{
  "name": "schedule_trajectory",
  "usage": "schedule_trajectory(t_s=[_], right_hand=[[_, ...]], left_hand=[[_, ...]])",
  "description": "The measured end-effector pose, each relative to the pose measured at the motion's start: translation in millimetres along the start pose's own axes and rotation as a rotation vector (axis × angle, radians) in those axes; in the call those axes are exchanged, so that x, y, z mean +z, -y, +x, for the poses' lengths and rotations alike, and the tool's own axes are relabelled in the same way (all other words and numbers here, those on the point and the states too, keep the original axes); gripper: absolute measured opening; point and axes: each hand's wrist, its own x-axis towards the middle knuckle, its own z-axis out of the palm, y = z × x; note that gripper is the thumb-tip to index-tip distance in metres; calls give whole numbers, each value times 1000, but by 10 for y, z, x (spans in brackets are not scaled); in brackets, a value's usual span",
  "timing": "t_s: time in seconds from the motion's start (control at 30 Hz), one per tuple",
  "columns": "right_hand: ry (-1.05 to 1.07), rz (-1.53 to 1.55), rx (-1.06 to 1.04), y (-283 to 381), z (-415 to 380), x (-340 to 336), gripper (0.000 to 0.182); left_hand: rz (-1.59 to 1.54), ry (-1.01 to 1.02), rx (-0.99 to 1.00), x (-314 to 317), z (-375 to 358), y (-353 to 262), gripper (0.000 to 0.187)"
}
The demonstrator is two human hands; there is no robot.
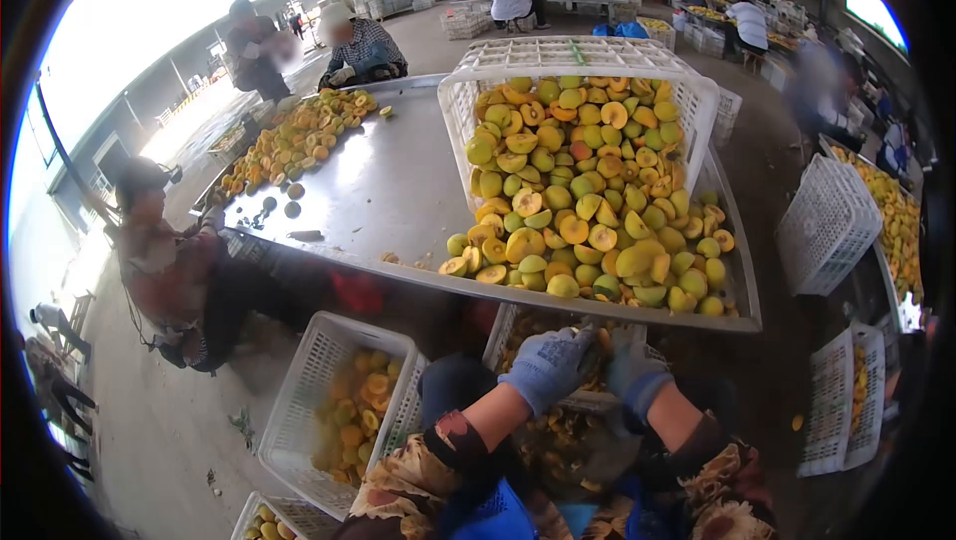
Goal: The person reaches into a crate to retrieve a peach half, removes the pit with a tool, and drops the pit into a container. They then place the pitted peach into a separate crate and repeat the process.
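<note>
My left hand [548,369], in a blue-grey knit glove, is closed with its fingers curled, low in front of the table's near edge. What it grips is too small to make out. Close beside it is my right hand [637,373], gloved alike and smeared by motion, so its fingers do not show clearly. A small yellowish piece [603,341] shows between the two hands. Both hands are over a white crate [501,339] holding dark yellow scraps. Beyond them, halved yellow peaches [597,212] spill from a tipped white crate [705,107] onto the metal table.
The metal table [388,182] has a raised rim and another fruit pile [299,142] at its far left. A crate of peach halves [284,421] stands at my left. White crates [827,226] are at right. A person [169,261] sits at the left; others work behind.
</note>
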Motion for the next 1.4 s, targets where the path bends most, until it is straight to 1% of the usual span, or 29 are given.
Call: schedule_trajectory(t_s=[0.07, 0.13, 0.2, 0.23, 0.27, 0.3, 0.33, 0.37, 0.43, 0.47, 0.5, 0.53, 0.57, 0.63, 0.67, 0.7, 0.77, 0.8, 0.83, 0.9, 0.93, 1.0, 1.03, 1.1, 1.2, 1.3, 1.33, 1.37, 1.4], right_hand=[[50, 3, 75, 125, -71, -111, 41], [9, -133, 12, 94, -60, 15, 42], [73, -206, 13, -73, 30, 251, 42], [155, -212, 48, -211, 114, 393, 41], [237, -215, 86, -242, 152, 417, 40], [240, -153, 124, -286, 168, 432, 39], [248, -91, 161, -289, 132, 402, 38], [240, -43, 162, -321, 94, 421, 37], [198, 34, 122, -447, 20, 506, 36], [203, 52, 103, -475, 38, 494, 38], [209, 70, 83, -504, 57, 481, 40], [254, 81, 88, -496, 66, 432, 44], [244, 106, 94, -501, 67, 421, 42], [223, 156, 105, -511, 74, 403, 39], [203, 179, 99, -591, 117, 512, 39], [194, 197, 94, -617, 143, 582, 40], [182, 224, 79, -646, 197, 683, 40], [180, 233, 70, -655, 233, 724, 41], [184, 251, 50, -690, 266, 833, 45], [188, 290, 15, -794, 319, 1089, 54], [236, 299, -8, -809, 333, 1125, 51], [332, 319, -49, -791, 341, 1179, 45], [284, 126, -251, -801, 312, 1190, 42], [180, -273, -641, -831, 202, 1135, 35], [132, 105, -386, -748, 77, 879, 28], [48, -99, -563, -975, 113, 1079, 29], [73, 10, -430, -977, 110, 1061, 30], [96, 116, -298, -979, 110, 1029, 30], [94, 246, -231, -984, 87, 975, 31]], left_hand=[[-83, 69, -77, 38, -1, -61, 55], [-139, 108, -135, -3, -55, -31, 56], [-167, 115, -183, -60, -93, 17, 56], [-180, 121, -205, -73, -82, 48, 56], [-187, 32, -216, -142, -139, 133, 54], [-153, -26, -269, -245, -213, 224, 50], [-166, -23, -349, -470, -317, 315, 48], [-164, -154, -404, -551, -459, 486, 46], [-21, -336, -580, -662, -783, 929, 46], [109, -373, -628, -673, -993, 1217, 38], [123, -293, -796, -698, -1193, 1463, 39], [163, -230, -852, -619, -1468, 1832, 40], [204, -164, -904, -534, -1720, 2102, 41], [259, -45, -930, -530, -1936, 2153, 42], [286, 13, -941, -551, -1929, 2162, 42], [261, -81, -864, -527, -1828, 2170, 43], [201, -265, -717, -553, -1346, 1833, 45], [152, -306, -627, -589, -1039, 1626, 48], [104, -344, -534, -613, -673, 1435, 52], [116, -294, -353, -538, 48, 1181, 51], [124, -229, -308, -531, 386, 1026, 52], [261, -206, -164, -288, 1041, 1004, 47], [343, -145, -167, -237, 1281, 957, 42], [528, -66, -146, 23, 1705, 1116, 32], [738, 111, -149, 128, 2014, 1144, 23], [795, 140, -39, 82, 2073, 1169, 21], [798, 82, 17, 31, 2048, 1178, 21], [777, 91, 35, -31, 2017, 1182, 22], [756, 100, 56, -92, 1974, 1183, 24]])
